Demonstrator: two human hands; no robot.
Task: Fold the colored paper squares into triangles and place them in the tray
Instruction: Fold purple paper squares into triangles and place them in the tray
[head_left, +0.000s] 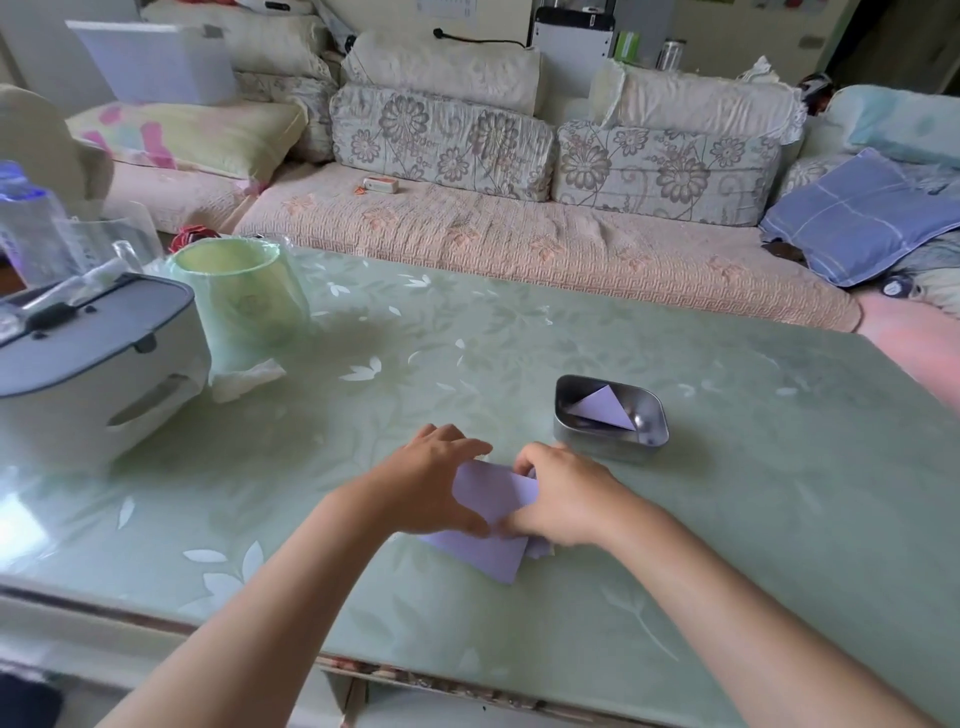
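table (753, 493): pale green top with a white leaf pattern and a glossy surface. paper (483, 553): purple sheets stacked loosely near the 6 o'clock edge, lower corners flat on the top. tray (597, 449): small metal dish at 1 o'clock from the paper, just beside it. bin (244, 301): pale green, upright, lined with a thin bag, at 10 o'clock on the table. tissue (244, 376): white, crumpled, touching the bin's base at its 6 o'clock side. case (93, 374): white with a grey lid, at 9 o'clock, just beside the bin.
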